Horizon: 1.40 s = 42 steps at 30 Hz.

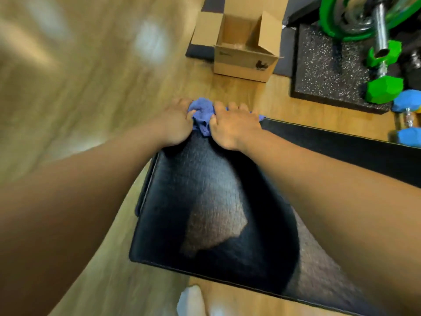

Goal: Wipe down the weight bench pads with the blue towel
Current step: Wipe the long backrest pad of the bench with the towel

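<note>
Your two hands sit side by side at the far edge of the black textured bench pad [205,201], the surface you lean over. Your left hand [175,125] and right hand [234,127] both clamp down on the crumpled blue towel [201,116]. It bunches up between your thumbs and runs on under your right fingers, whose tips curl over that edge. To the right, a second long black pad [341,142] meets this one at an angle. Left of the surface lies open light wood floor [91,99]. Beyond the edge stands an open brown cardboard box [243,58]. Further right, a speckled black rubber mat [328,71] carries a green hex dumbbell [383,87], and a blue dumbbell [407,103] lies just beside the second pad's far edge
</note>
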{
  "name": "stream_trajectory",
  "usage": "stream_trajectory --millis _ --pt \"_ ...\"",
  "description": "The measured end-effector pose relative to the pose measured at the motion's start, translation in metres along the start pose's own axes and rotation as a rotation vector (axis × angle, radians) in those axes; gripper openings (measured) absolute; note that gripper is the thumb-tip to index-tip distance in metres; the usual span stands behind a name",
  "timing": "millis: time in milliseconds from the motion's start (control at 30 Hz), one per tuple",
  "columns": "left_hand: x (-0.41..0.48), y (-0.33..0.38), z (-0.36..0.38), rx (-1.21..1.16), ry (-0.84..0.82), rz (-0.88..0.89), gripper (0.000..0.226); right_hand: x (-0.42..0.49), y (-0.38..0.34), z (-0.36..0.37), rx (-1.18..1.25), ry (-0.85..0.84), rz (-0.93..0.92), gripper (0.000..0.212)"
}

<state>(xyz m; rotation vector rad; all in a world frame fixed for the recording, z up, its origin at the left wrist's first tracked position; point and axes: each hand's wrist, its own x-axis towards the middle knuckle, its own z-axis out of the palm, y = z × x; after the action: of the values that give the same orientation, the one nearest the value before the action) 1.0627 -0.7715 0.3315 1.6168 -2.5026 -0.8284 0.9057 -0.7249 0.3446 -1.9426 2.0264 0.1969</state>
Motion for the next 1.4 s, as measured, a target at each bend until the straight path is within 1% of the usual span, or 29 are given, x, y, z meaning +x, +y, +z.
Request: stream_trajectory --millis 33,100,133,200,267,300,367,533,633,700,733,833,900,1033,1133,1200,1267,1300,1400 --pt "-0.011 -0.01 -0.004 -0.112 -0.02 -0.04 0.054 0.008 -0.022 0.002 -0.006 0.011 -0.02 0.047" --pt "-0.04 -0.015 -0.006 -0.245 -0.065 -0.124 0.039 0.017 -0.057 0.008 -0.024 0.054 -0.057 0.048" --pt "-0.056 -0.018 -0.003 -0.288 -0.048 -0.17 0.037 0.02 -0.071 0.011 -0.034 0.077 -0.078 0.048" --pt "-0.089 -0.015 0.006 -0.348 0.041 -0.247 0.032 0.021 -0.084 0.016 -0.057 0.107 -0.119 0.047" --pt "-0.109 -0.014 0.017 -0.366 0.096 -0.29 0.025 0.019 -0.087 0.02 -0.081 0.103 -0.181 0.048" --pt "-0.114 -0.014 0.021 -0.366 0.112 -0.317 0.024 0.016 -0.086 0.021 -0.087 0.094 -0.214 0.049" --pt "-0.119 -0.013 0.024 -0.353 0.121 -0.351 0.029 0.01 -0.085 0.023 -0.085 0.066 -0.252 0.052" --pt "-0.146 -0.008 0.031 -0.29 0.12 -0.349 0.036 -0.021 -0.084 0.032 -0.054 0.044 -0.302 0.058" --pt "-0.176 -0.005 0.048 -0.322 0.169 -0.435 0.038 -0.061 -0.084 0.046 -0.057 0.03 -0.356 0.058" --pt "-0.193 -0.001 0.056 -0.348 0.216 -0.496 0.051 -0.092 -0.082 0.057 -0.053 0.033 -0.386 0.058" --pt "-0.201 0.002 0.059 -0.35 0.234 -0.508 0.055 -0.106 -0.08 0.062 -0.045 0.038 -0.396 0.058" --pt "-0.229 0.009 0.065 -0.338 0.243 -0.49 0.057 -0.142 -0.073 0.073 -0.036 0.024 -0.432 0.057" --pt "-0.247 0.016 0.07 -0.306 0.238 -0.485 0.061 -0.161 -0.066 0.079 -0.033 0.025 -0.447 0.057" --pt "-0.272 0.034 0.083 -0.179 0.296 -0.519 0.072 -0.193 -0.053 0.09 -0.022 0.015 -0.464 0.056" --pt "-0.284 0.049 0.094 0.034 0.272 -0.504 0.065 -0.211 -0.042 0.093 -0.014 -0.004 -0.472 0.057" --pt "-0.293 0.061 0.105 0.158 0.269 -0.461 0.064 -0.225 -0.033 0.097 -0.018 0.002 -0.481 0.059" --pt "-0.298 0.077 0.122 0.241 0.227 -0.412 0.068 -0.238 -0.021 0.099 -0.027 0.027 -0.489 0.061" --pt "-0.298 0.09 0.13 0.261 0.196 -0.42 0.069 -0.245 -0.013 0.099 -0.031 0.033 -0.481 0.061" --pt "-0.297 0.135 0.148 0.253 0.123 -0.416 0.069 -0.265 0.011 0.097 -0.036 0.016 -0.449 0.059"
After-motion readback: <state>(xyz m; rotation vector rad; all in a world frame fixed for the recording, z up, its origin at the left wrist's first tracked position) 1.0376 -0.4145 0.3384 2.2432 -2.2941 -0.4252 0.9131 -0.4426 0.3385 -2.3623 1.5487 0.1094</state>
